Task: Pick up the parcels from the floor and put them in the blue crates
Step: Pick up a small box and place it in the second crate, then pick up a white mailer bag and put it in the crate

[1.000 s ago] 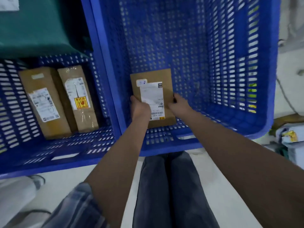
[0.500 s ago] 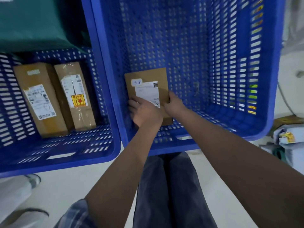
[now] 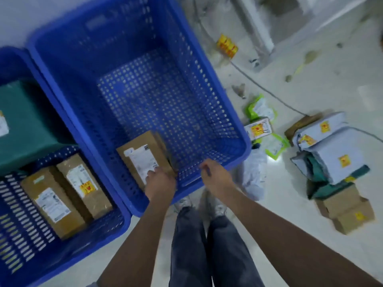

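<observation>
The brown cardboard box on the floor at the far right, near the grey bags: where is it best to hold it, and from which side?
Probably by its two long side faces, one hand on each, coming down from above. The cardboard box lies flat on the floor with its top and near sides free; the pile of grey bags crowds its far end, so approach from the near side.

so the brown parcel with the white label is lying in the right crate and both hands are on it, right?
Not quite. In the head view only the left hand touches the brown parcel in the right crate; the right hand is off it, above the crate's near rim.
</observation>
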Tool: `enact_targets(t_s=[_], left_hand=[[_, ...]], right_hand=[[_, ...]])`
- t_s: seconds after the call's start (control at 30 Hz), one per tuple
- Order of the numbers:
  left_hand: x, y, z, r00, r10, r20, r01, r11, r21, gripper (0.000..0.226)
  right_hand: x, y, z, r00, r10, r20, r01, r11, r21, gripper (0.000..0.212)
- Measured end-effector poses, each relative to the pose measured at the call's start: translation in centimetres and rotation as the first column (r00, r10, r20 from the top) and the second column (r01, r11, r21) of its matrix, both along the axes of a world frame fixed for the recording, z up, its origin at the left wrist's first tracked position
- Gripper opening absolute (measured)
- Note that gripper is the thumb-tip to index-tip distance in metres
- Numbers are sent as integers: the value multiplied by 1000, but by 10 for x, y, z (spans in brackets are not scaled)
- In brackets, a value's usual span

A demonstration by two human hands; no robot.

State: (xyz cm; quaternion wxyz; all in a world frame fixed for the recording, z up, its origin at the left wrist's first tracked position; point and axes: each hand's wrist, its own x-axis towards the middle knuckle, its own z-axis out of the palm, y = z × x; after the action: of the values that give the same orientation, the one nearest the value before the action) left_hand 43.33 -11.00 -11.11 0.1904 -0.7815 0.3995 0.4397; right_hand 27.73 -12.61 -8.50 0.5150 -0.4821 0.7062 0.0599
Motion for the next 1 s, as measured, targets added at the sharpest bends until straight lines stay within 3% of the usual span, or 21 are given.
enact_targets(t_s=[0.1,0.2,0.3,0.4,0.47,0.57,0.67,0.73,0.93,1.0], left_hand=[[-28,-14,9,990,-138,-5,137,987,-87,27],[-70,-30,15,984,-173,-29,153,926,-344,21],[-126,-35,14,909,-415,-39,320,754,-574,18],[-182,-15,-5,767,-635,-95,438,626,-646,16],[-216,10,-19,708,-694,-130,513,633,-580,19],[-258,49,-41,792,-582,-184,558,813,-166,31],[-287,82,-57,950,-220,-223,265,945,195,46],[-300,97,-63,971,-121,-207,170,956,238,51],[-319,106,-68,959,-168,-228,209,963,169,58],[-320,94,-79,964,-165,-208,204,962,182,69]], right_hand=[[-66,25,5,973,-221,-63,228,962,148,18],[-127,48,-11,833,-537,-131,546,762,348,28],[-181,80,-29,806,-570,-156,581,717,384,33],[-219,117,-42,846,-511,-153,527,756,388,26],[-241,143,-48,845,-519,-129,522,748,410,19],[-268,174,-50,832,-542,-119,534,723,438,25],[-292,189,-62,828,-551,-107,532,710,461,20],[-306,190,-73,810,-578,-94,550,696,462,23],[-330,176,-91,738,-673,-44,617,647,449,19],[-335,165,-105,728,-685,-40,630,644,434,17]])
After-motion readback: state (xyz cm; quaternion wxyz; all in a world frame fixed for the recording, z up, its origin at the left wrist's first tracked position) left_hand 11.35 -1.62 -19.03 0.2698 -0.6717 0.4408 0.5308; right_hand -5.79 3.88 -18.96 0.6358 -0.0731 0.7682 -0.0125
